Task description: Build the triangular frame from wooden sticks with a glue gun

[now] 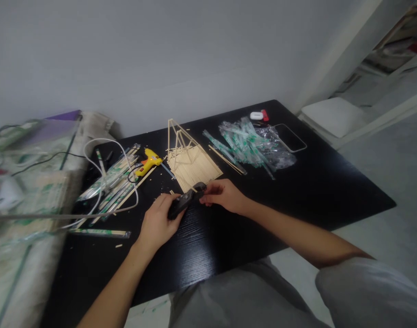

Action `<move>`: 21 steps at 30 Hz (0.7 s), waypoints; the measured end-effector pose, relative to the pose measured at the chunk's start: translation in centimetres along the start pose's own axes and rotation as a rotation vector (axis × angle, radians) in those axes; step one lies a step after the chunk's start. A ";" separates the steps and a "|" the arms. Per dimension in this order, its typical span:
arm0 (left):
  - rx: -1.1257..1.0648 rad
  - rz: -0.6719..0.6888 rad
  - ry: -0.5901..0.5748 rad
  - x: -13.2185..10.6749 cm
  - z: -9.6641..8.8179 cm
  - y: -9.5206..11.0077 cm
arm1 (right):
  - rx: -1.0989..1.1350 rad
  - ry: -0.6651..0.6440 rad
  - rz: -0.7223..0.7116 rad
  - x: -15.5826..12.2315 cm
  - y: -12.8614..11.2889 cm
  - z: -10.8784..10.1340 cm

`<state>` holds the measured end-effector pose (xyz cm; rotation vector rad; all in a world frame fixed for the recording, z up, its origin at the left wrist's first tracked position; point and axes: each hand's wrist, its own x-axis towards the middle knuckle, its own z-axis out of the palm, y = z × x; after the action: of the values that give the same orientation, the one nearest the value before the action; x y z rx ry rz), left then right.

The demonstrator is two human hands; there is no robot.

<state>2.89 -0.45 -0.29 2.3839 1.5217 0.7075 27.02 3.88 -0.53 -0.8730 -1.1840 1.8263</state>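
Note:
My left hand [159, 222] is wrapped round a thick black hand tool [182, 205], whose exact kind does not show clearly. At the tool's far right end, my right hand [225, 196] has its fingers pinched together; what lies between them is hidden. Just beyond both hands sits a model of pale wooden sticks, with a flat base [198, 167] of sticks laid side by side. A triangular stick frame [177, 136] rises from its back part. A yellow glue gun [149, 162] lies to the left of the model.
Packs of wrapped sticks [117, 182] and a white cable [136, 191] lie on the left of the black table [317, 196]. Crumpled plastic wrappers [244, 141], a phone-like slab [290, 137] and a white case [256, 115] are at the right. A wall stands behind.

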 end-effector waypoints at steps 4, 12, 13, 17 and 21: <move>-0.001 -0.005 -0.007 -0.1 0.2 0.0 | -0.020 0.021 -0.013 0.0 0.0 0.0; -0.016 -0.074 -0.043 -0.1 0.0 0.5 | -0.052 0.027 -0.020 -0.1 0.6 0.0; -0.013 -0.081 -0.043 -0.1 -0.1 0.7 | -0.053 0.025 -0.022 -0.1 0.6 0.0; 0.017 -0.097 -0.040 0.1 -0.4 1.0 | -0.062 0.003 -0.019 -0.1 0.9 0.0; 0.054 -0.090 -0.072 0.2 -0.7 0.9 | -0.103 -0.030 0.008 0.0 1.2 -0.1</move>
<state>3.25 -0.71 0.77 2.3347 1.6260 0.5621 26.87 3.60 -1.71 -0.9120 -1.3052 1.8040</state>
